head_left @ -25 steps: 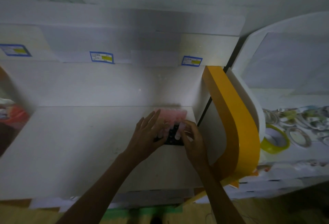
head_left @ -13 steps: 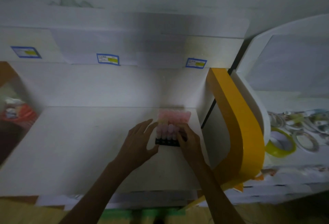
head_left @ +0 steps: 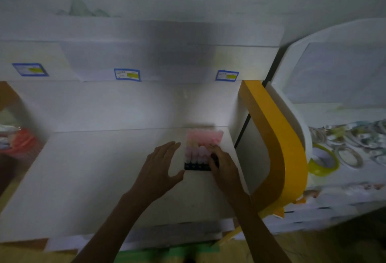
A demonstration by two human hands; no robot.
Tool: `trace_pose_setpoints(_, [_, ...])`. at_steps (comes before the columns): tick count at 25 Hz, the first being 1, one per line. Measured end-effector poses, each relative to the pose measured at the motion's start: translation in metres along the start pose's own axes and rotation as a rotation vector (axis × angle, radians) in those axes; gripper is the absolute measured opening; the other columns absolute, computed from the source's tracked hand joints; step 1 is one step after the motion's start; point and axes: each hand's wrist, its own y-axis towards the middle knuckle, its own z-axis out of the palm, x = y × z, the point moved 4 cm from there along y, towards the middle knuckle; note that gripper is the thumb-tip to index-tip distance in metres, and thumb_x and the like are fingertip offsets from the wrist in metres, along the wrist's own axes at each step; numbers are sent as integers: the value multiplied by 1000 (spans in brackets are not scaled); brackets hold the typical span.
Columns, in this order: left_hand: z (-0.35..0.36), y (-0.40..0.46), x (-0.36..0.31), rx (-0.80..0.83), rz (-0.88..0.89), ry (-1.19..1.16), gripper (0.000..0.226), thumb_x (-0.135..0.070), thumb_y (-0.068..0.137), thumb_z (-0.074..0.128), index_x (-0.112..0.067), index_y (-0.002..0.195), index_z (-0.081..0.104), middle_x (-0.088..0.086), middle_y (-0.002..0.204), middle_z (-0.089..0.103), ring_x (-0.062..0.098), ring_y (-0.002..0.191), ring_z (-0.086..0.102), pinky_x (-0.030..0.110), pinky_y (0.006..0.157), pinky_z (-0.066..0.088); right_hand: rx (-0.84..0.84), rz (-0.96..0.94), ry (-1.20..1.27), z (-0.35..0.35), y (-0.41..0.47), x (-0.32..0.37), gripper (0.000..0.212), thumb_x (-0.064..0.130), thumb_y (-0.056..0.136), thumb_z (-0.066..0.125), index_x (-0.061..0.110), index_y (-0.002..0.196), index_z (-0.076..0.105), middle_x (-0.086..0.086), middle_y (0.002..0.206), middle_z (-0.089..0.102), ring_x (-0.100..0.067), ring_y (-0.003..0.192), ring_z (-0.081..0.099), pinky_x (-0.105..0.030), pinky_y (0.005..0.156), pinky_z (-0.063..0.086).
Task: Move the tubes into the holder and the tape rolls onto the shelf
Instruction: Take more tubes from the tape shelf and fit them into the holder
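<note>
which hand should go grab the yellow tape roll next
Probably the right hand: the yellow tape roll lies on the surface to its right, past the orange divider. The left hand hovers open, farther away, left of the tube holder.

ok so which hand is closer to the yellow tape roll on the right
Right. The right hand rests on the tube holder, nearer the yellow tape roll; the left hand lies beyond it, further left.

Pink tubes [head_left: 203, 140], black holder [head_left: 197, 166]
</note>
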Motion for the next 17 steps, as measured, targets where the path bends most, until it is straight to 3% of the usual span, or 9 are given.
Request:
trace_pose_setpoints(1, [-5, -2, -1, 9, 7, -13, 79, -36, 77, 78, -14, 144, 42, 7, 143, 48, 23, 130, 43, 31, 103, 30, 4, -13, -98, -5, -3, 7, 29, 23, 98, 53, 14, 126, 54, -4, 120, 59, -15, 108, 54, -21, 87, 39])
trace_pose_setpoints(4, [-14, -9, 1, 8, 48, -57, 78, -37, 78, 77, -15, 144, 42, 7, 143, 49, 22, 129, 43, 34, 104, 35, -16, -97, -294, -23, -12, 31, 43, 28, 95, 53, 26, 137, 45, 3, 135, 49, -16, 122, 46, -31, 101, 39])
trace_pose_setpoints(9, [-32, -22, -12, 16, 127, -133, 76, -57, 78, 54, -15, 140, 46, 6, 139, 51, 19, 126, 42, 36, 100, 38, -99, -146, -92, -44, -61, 73, 51, 32, 90, 60, 22, 138, 45, 6, 136, 52, -9, 123, 47, -27, 105, 41])
trace_pose_setpoints(13, [-38, -23, -49, 21, 249, -205, 77, -59, 76, 53, -14, 139, 48, 3, 139, 52, 19, 125, 47, 33, 100, 37, -236, -147, -159, -81, -118, 86, 56, 46, 89, 58, 24, 139, 43, 14, 137, 43, -1, 125, 40, -15, 100, 35])
trace_pose_setpoints(17, [-35, -23, -114, 48, 377, -269, 76, -57, 75, 59, -18, 139, 48, -1, 136, 53, 16, 121, 50, 35, 99, 44, -335, -133, -211, -131, -167, 82, 54, 46, 92, 56, 30, 141, 40, 14, 144, 42, -1, 133, 36, -11, 104, 31])
